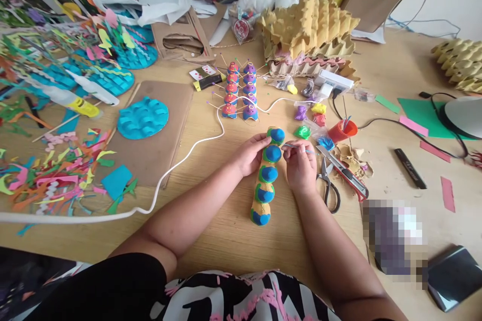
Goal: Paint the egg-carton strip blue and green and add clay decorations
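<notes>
A strip of egg-carton cups (pixel 268 174), covered in blue, green and tan clay, is held upright in front of me by my left hand (pixel 251 154), its fingers closed on the upper left side. Just right of the strip's top, my right hand (pixel 301 164) pinches a thin blue stick (pixel 289 146) with its tip close to the upper cups; whether it touches them I cannot tell. Beyond my hands stand two decorated rows, a red carton strip (pixel 230 91) and a purple carton strip (pixel 250 91), with pins sticking out.
Scissors (pixel 328 185) and a utility knife (pixel 344 173) lie beside my right forearm. Behind them are a red cup (pixel 342 131) and bagged clay (pixel 302 132). A white cable (pixel 188 156) crosses the left side, near paper scraps (pixel 56 175). Egg trays (pixel 309 30) stack at the back.
</notes>
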Demonstrator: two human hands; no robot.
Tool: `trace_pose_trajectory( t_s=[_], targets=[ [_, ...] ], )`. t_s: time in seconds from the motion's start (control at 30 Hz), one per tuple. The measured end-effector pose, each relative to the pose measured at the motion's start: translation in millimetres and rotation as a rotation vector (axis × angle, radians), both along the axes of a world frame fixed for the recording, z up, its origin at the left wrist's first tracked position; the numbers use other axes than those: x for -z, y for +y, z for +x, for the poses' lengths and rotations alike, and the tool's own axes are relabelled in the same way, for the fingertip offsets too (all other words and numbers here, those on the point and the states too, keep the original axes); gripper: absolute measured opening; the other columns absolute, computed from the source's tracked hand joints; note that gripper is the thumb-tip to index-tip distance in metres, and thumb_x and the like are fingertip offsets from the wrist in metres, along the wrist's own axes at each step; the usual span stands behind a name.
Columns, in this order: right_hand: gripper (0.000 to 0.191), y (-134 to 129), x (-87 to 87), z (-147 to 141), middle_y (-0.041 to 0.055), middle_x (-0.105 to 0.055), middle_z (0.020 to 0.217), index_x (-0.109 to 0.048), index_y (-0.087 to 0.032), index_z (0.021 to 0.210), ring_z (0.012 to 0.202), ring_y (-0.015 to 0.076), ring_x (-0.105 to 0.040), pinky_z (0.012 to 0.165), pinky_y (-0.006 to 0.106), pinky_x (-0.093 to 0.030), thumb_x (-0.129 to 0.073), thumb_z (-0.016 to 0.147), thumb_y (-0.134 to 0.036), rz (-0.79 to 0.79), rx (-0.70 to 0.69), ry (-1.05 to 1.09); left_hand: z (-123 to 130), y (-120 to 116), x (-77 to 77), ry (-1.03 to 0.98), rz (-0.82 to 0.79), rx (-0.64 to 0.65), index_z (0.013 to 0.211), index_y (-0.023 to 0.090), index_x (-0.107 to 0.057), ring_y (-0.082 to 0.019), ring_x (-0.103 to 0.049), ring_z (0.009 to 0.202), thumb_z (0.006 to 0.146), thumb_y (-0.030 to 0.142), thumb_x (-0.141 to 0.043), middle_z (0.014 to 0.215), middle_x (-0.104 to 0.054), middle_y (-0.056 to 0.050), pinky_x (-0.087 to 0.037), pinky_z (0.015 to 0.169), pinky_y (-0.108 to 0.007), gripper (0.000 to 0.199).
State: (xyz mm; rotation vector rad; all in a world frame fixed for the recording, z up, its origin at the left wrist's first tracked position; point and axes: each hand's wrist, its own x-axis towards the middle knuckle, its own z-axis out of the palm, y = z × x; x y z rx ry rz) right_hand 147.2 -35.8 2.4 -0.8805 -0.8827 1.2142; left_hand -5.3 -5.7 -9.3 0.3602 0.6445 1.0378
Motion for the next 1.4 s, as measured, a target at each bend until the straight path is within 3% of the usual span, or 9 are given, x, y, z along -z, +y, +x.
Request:
trace_pose_trajectory(
  t_s=[0.13,0.47,0.77,1.0,1.23,1.4],
  targets=[
    [0.029,-6,-0.2,-3,0.0007,-0.074,0.086,-0.076,-0.034,0.099,0.069,0.0165,-0.049,0.068,0.033,-0.042,-0.077,0.096,-0.063,0.078,-0.051,-0.055,1,1,1.5,0.029,-0.023,-0.021,0.097,0.017,-0.075,-0.012,-0.072,0.070,0.085,0.028,-0.096,0.085,-0.080,-0.001,-0.055,0.068,-0.025,0.026],
    [0.028,-6,9.6,-1,0.0005,-0.074,0.083,-0.078,-0.034,0.102,0.071,0.0176,-0.051,0.070,0.034,-0.043,-0.069,0.103,-0.060,0.112,-0.051,-0.178,2,-2,0.8,-0.005,0.006,-0.040,0.094,0.016,-0.072,-0.012,-0.071,0.070,0.081,0.026,-0.098,0.081,-0.078,-0.001,-0.055,0.069,-0.024,0.031],
    [0.035,0,7.4,-3,-0.0029,-0.070,0.072,-0.075,-0.030,0.094,0.062,0.0137,-0.052,0.060,0.029,-0.042,-0.075,0.096,-0.065,0.118,-0.012,-0.129,4,-2,-3.8,0.017,-0.011,-0.066,0.093,0.016,-0.073,-0.011,-0.072,0.068,0.083,0.026,-0.097,0.080,-0.078,0.000,-0.055,0.069,-0.023,0.028],
    [0.039,9,11.7,0,-0.0077,-0.064,0.067,-0.065,-0.029,0.093,0.069,0.0127,-0.064,0.071,0.027,-0.051,-0.093,0.083,-0.055,0.065,0.143,-0.015,3,-3,0.7,-0.014,0.024,-0.062,0.096,0.018,-0.075,-0.009,-0.070,0.065,0.081,0.029,-0.098,0.083,-0.079,0.002,-0.054,0.062,-0.020,0.029],
    [0.034,7,18.5,1,-0.0033,-0.073,0.088,-0.070,-0.026,0.090,0.075,0.0109,-0.062,0.073,0.027,-0.053,-0.093,0.084,-0.051,0.096,0.095,-0.211,4,-4,-3.8,-0.013,0.009,-0.069,0.094,0.018,-0.073,-0.010,-0.075,0.068,0.088,0.024,-0.092,0.083,-0.080,0.001,-0.056,0.064,-0.019,0.021],
    [0.034,8,19.3,1,-0.0031,-0.074,0.084,-0.073,-0.026,0.087,0.076,0.0128,-0.066,0.073,0.028,-0.056,-0.093,0.082,-0.053,0.098,0.117,-0.287,4,-4,-7.4,-0.015,0.008,-0.053,0.094,0.018,-0.073,-0.010,-0.077,0.070,0.092,0.021,-0.087,0.083,-0.081,0.001,-0.057,0.066,-0.019,0.014]
  ],
)
